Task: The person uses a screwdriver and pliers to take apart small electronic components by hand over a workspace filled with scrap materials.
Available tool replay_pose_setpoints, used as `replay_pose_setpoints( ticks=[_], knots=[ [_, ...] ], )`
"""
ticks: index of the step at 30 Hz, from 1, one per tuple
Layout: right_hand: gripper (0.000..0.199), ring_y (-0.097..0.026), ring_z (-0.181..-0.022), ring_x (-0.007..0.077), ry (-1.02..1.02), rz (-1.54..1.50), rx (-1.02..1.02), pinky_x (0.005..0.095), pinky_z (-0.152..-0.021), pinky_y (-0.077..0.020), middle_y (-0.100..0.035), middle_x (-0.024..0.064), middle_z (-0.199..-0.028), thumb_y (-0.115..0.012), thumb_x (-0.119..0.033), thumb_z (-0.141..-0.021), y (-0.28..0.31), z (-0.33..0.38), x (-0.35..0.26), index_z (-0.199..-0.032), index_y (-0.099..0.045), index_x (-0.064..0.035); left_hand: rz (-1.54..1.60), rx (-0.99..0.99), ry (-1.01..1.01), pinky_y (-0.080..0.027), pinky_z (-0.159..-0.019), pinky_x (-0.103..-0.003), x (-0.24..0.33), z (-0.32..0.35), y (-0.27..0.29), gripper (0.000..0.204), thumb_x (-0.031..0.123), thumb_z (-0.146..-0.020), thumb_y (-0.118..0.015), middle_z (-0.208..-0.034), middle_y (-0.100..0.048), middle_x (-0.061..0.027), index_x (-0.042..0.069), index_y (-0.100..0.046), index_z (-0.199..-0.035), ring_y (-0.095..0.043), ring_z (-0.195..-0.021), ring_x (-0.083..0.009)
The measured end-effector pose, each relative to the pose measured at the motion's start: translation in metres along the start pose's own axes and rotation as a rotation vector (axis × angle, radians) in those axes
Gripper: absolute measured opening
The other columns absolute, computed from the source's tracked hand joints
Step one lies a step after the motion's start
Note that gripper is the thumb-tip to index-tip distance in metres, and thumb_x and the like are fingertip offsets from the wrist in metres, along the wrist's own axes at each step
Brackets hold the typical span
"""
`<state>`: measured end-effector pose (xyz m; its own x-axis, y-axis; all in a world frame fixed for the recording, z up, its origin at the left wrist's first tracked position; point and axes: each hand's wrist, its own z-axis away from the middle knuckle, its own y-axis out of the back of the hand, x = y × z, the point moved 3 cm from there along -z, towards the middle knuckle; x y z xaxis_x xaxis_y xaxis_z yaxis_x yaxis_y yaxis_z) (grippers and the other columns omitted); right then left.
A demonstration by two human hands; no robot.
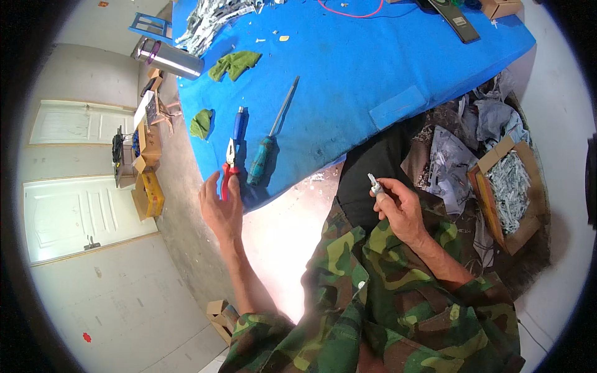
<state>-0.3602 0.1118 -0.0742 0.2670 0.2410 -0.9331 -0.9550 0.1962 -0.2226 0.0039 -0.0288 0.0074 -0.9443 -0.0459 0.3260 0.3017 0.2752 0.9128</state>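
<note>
My left hand (221, 208) is at the near left edge of the blue-covered table (348, 93), its thumb and fingers closed round the red handles of a pair of pliers (231, 163). The pliers' metal jaws point away from me. Above my lap, my right hand (401, 211) pinches a small silvery metal piece (375, 185) with a narrow, pointed end; its exact kind is too small to tell. Right of the pliers lies a screwdriver with a teal handle (261, 161) and a long shaft. A blue-handled tool (239, 126) lies just beyond the pliers' jaws.
Green cloths (235, 64) and a steel flask (171, 58) lie near the table's left side. A heap of metal parts (214, 25) sits at the far left. To my right, a cardboard box (491, 205) of small metal parts stands beside plastic bags (449, 168).
</note>
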Motion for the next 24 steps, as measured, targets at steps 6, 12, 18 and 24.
replay_pose_setpoints(
  ticks=[6,12,18,24],
  knots=[
    [0.030,-0.060,-0.076,0.0056,0.001,-0.058,-0.032,0.0231,-0.062,-0.0485,-0.067,0.0010,-0.092,-0.064,-0.015,-0.104,-0.004,-0.006,-0.002,-0.128,-0.065,0.0022,0.058,-0.100,-0.014,-0.054,-0.103,-0.043,-0.012,0.000,-0.002,0.071,0.037,-0.090,-0.084,-0.134,-0.069,-0.0233,-0.004,-0.061,-0.143,-0.066,-0.124,-0.0316],
    [0.032,-0.060,-0.073,0.0060,-0.015,-0.082,-0.060,0.0237,-0.060,-0.0485,-0.067,0.0025,-0.091,-0.065,-0.017,-0.104,-0.007,-0.006,-0.014,-0.129,-0.065,0.0029,0.094,-0.119,0.097,-0.058,-0.085,-0.040,-0.028,-0.009,-0.003,0.048,0.025,-0.091,-0.074,-0.106,-0.072,-0.0176,-0.007,-0.068,-0.127,-0.071,-0.093,-0.0269],
    [0.031,-0.061,-0.071,0.0056,-0.024,-0.144,-0.024,0.0226,-0.059,-0.0488,-0.068,0.0020,-0.089,-0.067,-0.014,-0.102,-0.014,-0.004,-0.016,-0.128,-0.065,0.0036,1.070,-0.177,0.408,-0.051,-0.064,-0.027,-0.022,0.018,0.033,0.045,0.039,-0.099,-0.067,-0.097,-0.069,-0.0076,0.001,-0.066,-0.124,-0.064,-0.081,-0.0137],
    [0.031,-0.060,-0.070,0.0049,0.010,-0.071,-0.024,0.0225,-0.059,-0.0490,-0.067,0.0008,-0.087,-0.068,-0.014,-0.101,-0.017,-0.003,-0.019,-0.127,-0.067,0.0030,1.440,-0.628,0.391,-0.051,-0.061,-0.026,0.060,0.078,0.018,0.056,0.034,-0.096,-0.067,-0.105,-0.068,-0.0108,-0.003,-0.056,-0.136,-0.065,-0.081,-0.0158]
  ],
)
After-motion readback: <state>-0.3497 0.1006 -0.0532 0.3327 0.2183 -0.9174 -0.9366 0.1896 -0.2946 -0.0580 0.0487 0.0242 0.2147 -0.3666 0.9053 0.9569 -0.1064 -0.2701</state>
